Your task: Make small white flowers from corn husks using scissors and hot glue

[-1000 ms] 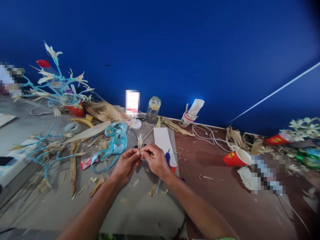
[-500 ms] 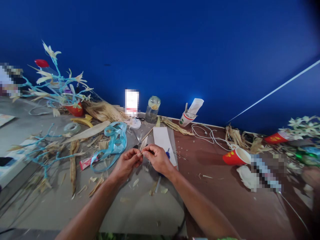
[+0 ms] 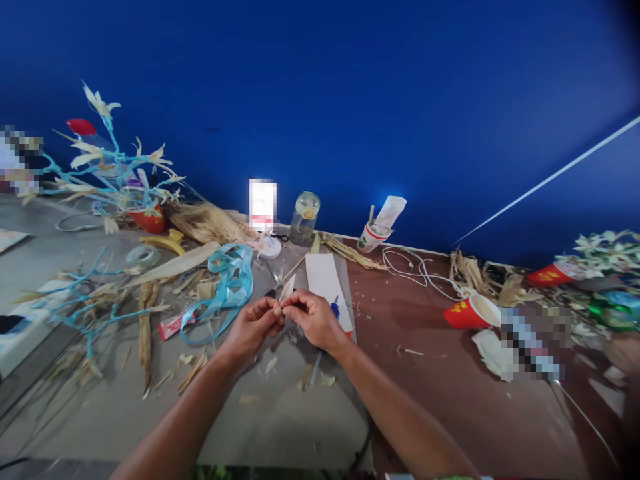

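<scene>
My left hand point(image 3: 255, 325) and my right hand point(image 3: 311, 318) meet above the grey mat point(image 3: 280, 413), fingertips pinched together on a small pale strip of dried husk point(image 3: 287, 289) that sticks up between them. Both hands are closed on it. Under my right hand lies a blue-handled tool point(image 3: 334, 309) beside a white paper sheet point(image 3: 326, 285). A light blue ribbon point(image 3: 227, 283) lies in a loose pile just left of my left hand. Small husk scraps are scattered on the mat below the hands.
A blue-stemmed branch with husk flowers stands in a red cup point(image 3: 144, 217) at back left. A glass jar point(image 3: 305, 217), a paper cup point(image 3: 373, 237), white cable point(image 3: 415, 267) and a tipped red cup point(image 3: 470, 311) sit further back. Tape roll point(image 3: 145, 255) at left.
The husk strip has tilted slightly to the right between my fingers, and my hands have shifted a little. Everything else on the table stays as it was.
</scene>
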Demonstrator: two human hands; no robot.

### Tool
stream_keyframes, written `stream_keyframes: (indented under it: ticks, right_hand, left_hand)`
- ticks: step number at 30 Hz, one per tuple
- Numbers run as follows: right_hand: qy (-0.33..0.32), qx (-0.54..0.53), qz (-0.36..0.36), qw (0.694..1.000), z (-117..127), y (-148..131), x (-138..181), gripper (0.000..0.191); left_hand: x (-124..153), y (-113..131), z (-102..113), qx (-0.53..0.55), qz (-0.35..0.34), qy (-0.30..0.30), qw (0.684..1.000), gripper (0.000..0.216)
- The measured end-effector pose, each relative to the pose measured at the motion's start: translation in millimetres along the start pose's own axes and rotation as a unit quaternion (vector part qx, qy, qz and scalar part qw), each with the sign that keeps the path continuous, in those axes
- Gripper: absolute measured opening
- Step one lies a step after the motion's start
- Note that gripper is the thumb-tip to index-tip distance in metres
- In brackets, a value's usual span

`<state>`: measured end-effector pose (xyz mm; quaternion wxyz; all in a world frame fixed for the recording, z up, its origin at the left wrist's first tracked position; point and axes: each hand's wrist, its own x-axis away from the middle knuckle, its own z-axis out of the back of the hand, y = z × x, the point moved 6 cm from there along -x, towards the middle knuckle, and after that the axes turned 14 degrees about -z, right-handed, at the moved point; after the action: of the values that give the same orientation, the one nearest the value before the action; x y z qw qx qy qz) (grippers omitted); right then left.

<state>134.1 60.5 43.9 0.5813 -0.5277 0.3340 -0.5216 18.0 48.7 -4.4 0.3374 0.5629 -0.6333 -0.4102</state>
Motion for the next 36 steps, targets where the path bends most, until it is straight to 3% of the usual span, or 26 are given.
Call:
stream_keyframes:
  ticks: [3,12,18,26,36]
  right_hand:
    - [0.001,0.015,-0.015,1.000,-0.8,2.9,-0.8,0.007]
    - [0.079,0.165,0.097,0.978,-3.2,-6.2,6.7,0.025]
    - [0.148,0.145,0.013,0.978,2.4,11.8,0.4,0.034]
    - [0.132,0.149,0.027,0.980,6.1,3.3,4.7,0.036]
    - [0.134,0.194,-0.005,0.972,2.3,5.1,0.3,0.032]
  left_hand:
    - [0.0,0.1,0.0,-0.007,-0.004,0.003,1.000,0.028]
    - [-0.3,3.5,-4.7,-0.046,-0.036,-0.013,0.998,0.030]
    - [0.1,3.5,-1.4,-0.048,-0.031,0.016,0.998,0.028]
    - [-0.4,1.6,2.6,-0.015,-0.030,0.042,0.999,0.022]
    - [0.4,5.4,7.9,-0.050,-0.085,0.062,0.993,0.022]
